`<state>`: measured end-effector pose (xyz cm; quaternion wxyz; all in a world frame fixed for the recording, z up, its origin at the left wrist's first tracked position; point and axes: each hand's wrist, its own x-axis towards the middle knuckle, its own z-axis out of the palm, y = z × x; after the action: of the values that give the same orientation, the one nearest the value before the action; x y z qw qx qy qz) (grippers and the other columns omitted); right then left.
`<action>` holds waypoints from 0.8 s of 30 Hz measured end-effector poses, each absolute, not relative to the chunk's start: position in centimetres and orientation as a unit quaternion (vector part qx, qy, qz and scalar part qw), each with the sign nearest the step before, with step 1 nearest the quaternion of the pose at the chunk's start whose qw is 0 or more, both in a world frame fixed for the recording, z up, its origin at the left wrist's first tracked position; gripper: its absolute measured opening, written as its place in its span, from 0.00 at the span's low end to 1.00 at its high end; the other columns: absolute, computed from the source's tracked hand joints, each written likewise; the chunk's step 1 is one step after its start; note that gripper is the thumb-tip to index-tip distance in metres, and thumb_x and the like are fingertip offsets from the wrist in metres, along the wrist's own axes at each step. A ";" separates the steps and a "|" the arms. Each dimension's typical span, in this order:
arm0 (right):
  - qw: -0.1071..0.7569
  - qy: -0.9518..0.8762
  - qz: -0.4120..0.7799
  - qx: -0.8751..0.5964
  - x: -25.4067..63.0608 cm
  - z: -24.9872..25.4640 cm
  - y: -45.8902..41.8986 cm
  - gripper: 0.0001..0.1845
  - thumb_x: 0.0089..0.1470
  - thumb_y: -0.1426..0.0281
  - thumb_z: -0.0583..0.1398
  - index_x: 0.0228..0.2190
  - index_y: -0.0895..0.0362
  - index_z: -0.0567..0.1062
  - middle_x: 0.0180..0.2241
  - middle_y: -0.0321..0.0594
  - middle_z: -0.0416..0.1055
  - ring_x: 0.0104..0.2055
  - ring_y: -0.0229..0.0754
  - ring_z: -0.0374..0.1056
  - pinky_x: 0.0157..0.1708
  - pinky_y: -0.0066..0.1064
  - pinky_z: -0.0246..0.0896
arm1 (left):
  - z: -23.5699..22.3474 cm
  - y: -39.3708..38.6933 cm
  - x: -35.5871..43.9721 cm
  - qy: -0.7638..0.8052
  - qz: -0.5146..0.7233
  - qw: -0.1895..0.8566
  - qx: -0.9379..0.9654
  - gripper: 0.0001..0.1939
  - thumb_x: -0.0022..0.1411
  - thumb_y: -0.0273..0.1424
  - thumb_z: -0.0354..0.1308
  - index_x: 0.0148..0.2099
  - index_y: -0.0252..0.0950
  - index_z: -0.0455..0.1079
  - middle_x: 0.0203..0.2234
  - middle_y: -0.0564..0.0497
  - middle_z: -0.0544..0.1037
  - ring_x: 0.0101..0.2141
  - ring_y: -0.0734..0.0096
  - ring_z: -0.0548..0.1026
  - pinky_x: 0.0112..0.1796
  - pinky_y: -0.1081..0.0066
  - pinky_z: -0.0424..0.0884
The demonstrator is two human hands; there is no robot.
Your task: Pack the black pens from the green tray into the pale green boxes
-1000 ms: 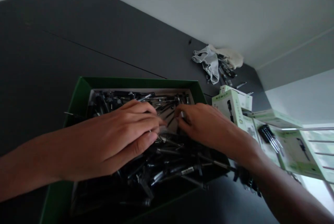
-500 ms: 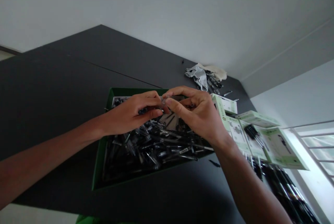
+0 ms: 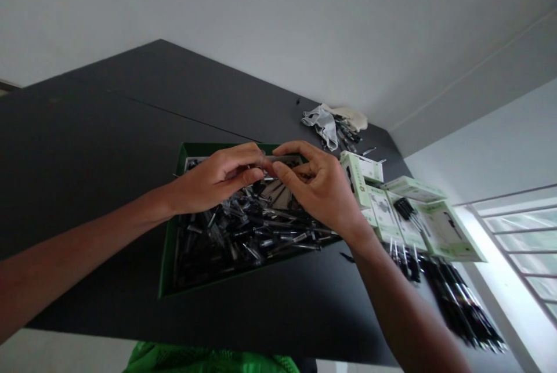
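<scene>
My left hand (image 3: 228,178) is closed, its thumb and fingers pinched at a small piece that I cannot make out. Against its fingertips rests the thumb of my right hand (image 3: 319,184). The right index finger arches just above, and the other right fingers curl inward; what they hold is hidden. Both hands are over a green-rimmed box (image 3: 169,257). Loose pens and clear and black pen parts (image 3: 256,239) lie jumbled inside it.
Pale green printed boxes (image 3: 383,213) stand to the right, with black pen parts (image 3: 407,210) on them. Rows of black pens (image 3: 461,297) lie nearer. Gloves (image 3: 324,123) and more pens (image 3: 346,132) sit at the back of the dark table (image 3: 108,147), against the wall.
The view has shifted slightly, showing more green cloth at the bottom. The clear piece seen between my fingertips is now mostly hidden, and my right thumb and index finger are farther apart.
</scene>
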<state>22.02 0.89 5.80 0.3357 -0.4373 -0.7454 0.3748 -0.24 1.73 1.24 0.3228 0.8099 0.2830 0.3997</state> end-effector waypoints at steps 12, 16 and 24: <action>0.361 -0.751 0.285 -0.473 21.1 4.2 -3.1 0.13 0.61 0.61 0.69 0.43 0.55 0.84 0.20 0.27 0.66 0.21 0.31 0.55 0.26 0.28 0.49 | 1.7 1.6 -0.5 0.231 0.472 0.344 0.778 0.11 0.69 0.42 0.68 0.41 0.39 0.80 0.36 0.48 0.80 0.36 0.67 0.78 0.36 0.71 0.75; 0.351 -0.753 0.236 -0.503 20.8 3.9 -3.9 0.12 0.63 0.61 0.66 0.44 0.53 0.84 0.23 0.30 0.72 0.23 0.34 0.61 0.29 0.28 0.50 | 1.5 1.9 -0.6 0.188 0.473 0.340 0.791 0.06 0.67 0.36 0.71 0.42 0.40 0.82 0.37 0.49 0.80 0.36 0.70 0.79 0.35 0.74 0.75; 0.352 -0.758 0.183 -0.518 20.7 3.5 -4.8 0.14 0.64 0.59 0.63 0.46 0.51 0.83 0.28 0.32 0.77 0.26 0.34 0.66 0.30 0.27 0.52 | 0.8 2.3 -0.5 0.146 0.471 0.427 0.758 0.18 0.66 0.33 0.72 0.57 0.37 0.78 0.40 0.48 0.78 0.37 0.71 0.79 0.34 0.77 0.77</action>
<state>20.67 -4.78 3.46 0.3522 -0.5183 -0.7576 0.1827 -0.50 2.29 0.76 0.4267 0.7584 0.1461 0.4706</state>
